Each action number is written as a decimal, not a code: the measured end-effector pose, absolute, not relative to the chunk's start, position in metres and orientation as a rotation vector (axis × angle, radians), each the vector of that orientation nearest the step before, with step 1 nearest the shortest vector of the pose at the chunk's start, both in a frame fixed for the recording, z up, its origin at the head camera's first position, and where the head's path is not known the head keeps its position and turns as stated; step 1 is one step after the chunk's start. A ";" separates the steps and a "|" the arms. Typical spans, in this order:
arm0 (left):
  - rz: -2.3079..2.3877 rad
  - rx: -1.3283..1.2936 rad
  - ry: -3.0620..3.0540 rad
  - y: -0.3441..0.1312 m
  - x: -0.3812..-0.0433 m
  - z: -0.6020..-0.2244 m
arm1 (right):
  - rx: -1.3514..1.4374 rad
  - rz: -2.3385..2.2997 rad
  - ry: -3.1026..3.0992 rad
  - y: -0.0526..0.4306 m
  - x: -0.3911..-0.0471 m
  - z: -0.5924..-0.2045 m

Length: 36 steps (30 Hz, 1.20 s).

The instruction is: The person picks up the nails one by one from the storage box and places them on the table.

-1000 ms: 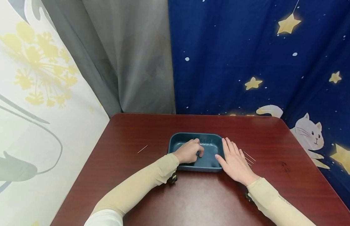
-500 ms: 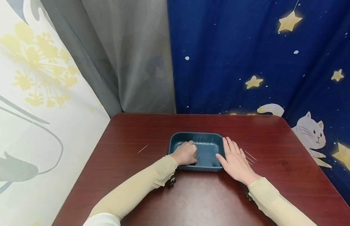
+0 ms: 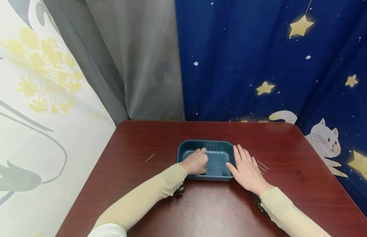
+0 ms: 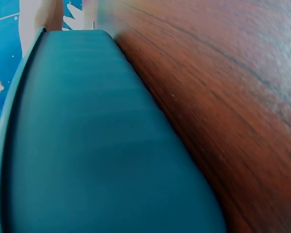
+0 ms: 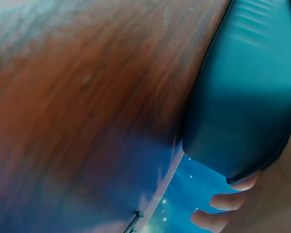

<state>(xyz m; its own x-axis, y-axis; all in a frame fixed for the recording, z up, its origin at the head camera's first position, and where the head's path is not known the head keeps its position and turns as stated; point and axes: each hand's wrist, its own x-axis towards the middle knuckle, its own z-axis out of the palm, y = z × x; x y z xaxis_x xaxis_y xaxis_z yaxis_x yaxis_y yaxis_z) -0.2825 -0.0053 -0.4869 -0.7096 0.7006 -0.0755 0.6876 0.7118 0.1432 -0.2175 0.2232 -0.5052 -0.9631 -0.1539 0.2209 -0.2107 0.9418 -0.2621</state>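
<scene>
A dark teal rectangular tray point(image 3: 219, 160) sits on the table. My left hand point(image 3: 196, 162) reaches over its near left side, fingers curled and pointing down inside. A short piece of a thin nail point(image 3: 207, 169) sticks out by the fingertips; the rest is hidden by the hand. On the tray's right rim rests my right hand point(image 3: 248, 169), its fingers straight and the thumb over the inside. The left wrist view shows mostly the tray's outer wall point(image 4: 87, 131). In the right wrist view, fingers point(image 5: 228, 201) extend past the tray's corner point(image 5: 242, 121).
Just right of the right hand lie several long thin nails point(image 3: 262, 164); flat nail heads point(image 5: 138, 214) show in the right wrist view. Another thin nail point(image 3: 150, 157) lies left of the tray. Curtains point(image 3: 231, 65) hang behind the reddish-brown table point(image 3: 213, 210).
My left hand has lowered slightly toward the tray's near side and its fingers have closed together over the nail. The right hand stays on the rim.
</scene>
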 end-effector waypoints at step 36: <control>0.232 1.395 3.073 -0.048 -0.294 -0.441 | 0.264 0.439 -2.904 0.224 -0.214 -0.504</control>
